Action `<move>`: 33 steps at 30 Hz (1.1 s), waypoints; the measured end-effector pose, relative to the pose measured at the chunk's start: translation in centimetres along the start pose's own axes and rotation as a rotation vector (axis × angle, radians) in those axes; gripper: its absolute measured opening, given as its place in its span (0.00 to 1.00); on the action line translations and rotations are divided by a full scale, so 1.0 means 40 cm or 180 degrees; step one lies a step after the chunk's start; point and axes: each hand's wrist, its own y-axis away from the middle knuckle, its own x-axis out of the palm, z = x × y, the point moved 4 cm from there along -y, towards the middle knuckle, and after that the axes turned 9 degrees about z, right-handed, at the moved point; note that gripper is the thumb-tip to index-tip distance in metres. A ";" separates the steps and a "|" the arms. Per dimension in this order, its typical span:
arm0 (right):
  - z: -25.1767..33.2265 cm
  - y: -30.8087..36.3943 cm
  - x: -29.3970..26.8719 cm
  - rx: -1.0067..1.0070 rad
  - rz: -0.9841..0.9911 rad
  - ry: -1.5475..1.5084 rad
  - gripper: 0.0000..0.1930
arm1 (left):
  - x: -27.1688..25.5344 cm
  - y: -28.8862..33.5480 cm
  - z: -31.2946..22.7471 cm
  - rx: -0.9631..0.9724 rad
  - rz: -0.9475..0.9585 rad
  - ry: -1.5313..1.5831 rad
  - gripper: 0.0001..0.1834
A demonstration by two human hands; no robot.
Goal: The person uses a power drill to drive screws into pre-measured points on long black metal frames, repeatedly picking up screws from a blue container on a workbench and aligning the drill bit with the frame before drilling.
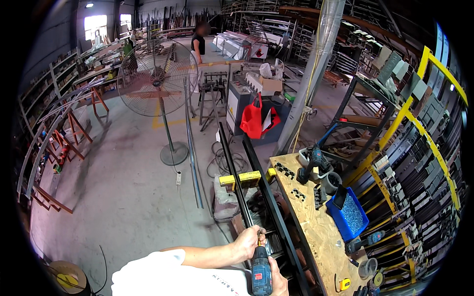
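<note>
My right hand (279, 282) is wrapped round a blue and black cordless drill (261, 277) at the bottom centre, its chuck pointing away from me. Just beyond the chuck, my left hand (248, 243) has its fingers pinched together around the bit end; whatever small thing they hold is too small to make out. Both hands are over the near end of a long dark metal bar (229, 160), which runs away from me. A second dark bar (269, 195) lies to its right. Both bars pass the yellow support (242, 179).
To the right, a wooden bench (316, 237) carries a blue bin (349, 213) of small metal pieces, an upright drill (310, 165), another drill (366, 241) and a yellow tape measure (344, 284). A large fan (158, 74) stands ahead left. Farther off is a person (198, 44).
</note>
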 end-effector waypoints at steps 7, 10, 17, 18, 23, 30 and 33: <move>0.006 0.013 -0.011 0.0236 0.0155 -0.0580 0.40 | 0.022 0.005 0.010 0.0080 0.0017 0.0402 0.11; 0.016 0.014 -0.023 0.0178 0.0063 -0.0544 0.39 | 0.038 0.016 0.014 0.0034 0.0073 0.0337 0.11; 0.012 0.043 -0.038 -0.0091 -0.0118 -0.0357 0.41 | 0.057 0.029 0.030 0.0112 -0.0079 0.0094 0.10; 0.003 0.052 -0.037 -0.0059 -0.0129 -0.0382 0.41 | 0.062 0.031 0.036 0.0099 -0.0111 0.0091 0.10; 0.008 0.102 -0.056 0.0361 0.0191 -0.0673 0.42 | 0.047 0.070 0.068 0.0113 -0.0321 -0.0127 0.10; -0.106 0.143 -0.012 -0.0201 0.0229 -0.0111 0.44 | 0.036 0.149 0.086 0.0264 -0.0795 -0.0783 0.13; -0.107 0.152 0.018 -0.0298 0.0206 -0.0159 0.45 | 0.019 0.184 0.069 0.0345 -0.0736 -0.0749 0.12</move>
